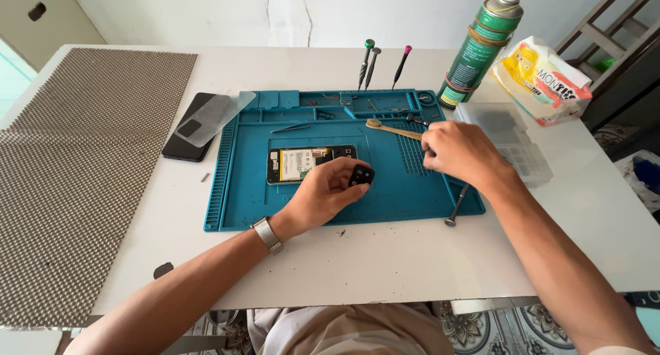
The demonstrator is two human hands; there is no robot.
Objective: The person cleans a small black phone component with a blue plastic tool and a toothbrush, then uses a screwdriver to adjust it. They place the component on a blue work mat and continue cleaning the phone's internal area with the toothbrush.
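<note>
The left hand (323, 193) pinched a small black camera module (361, 175) over the blue repair mat (234, 190), just beside the opened phone (309, 164). The right hand (457, 152) was closed near the wooden brush (393, 128); what it gripped could not be told. Holding the module by its edges and steady looked wisest

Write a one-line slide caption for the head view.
Left hand holds a small black part above an opened phone on a blue mat; right hand reaches beside a toothbrush.
</note>
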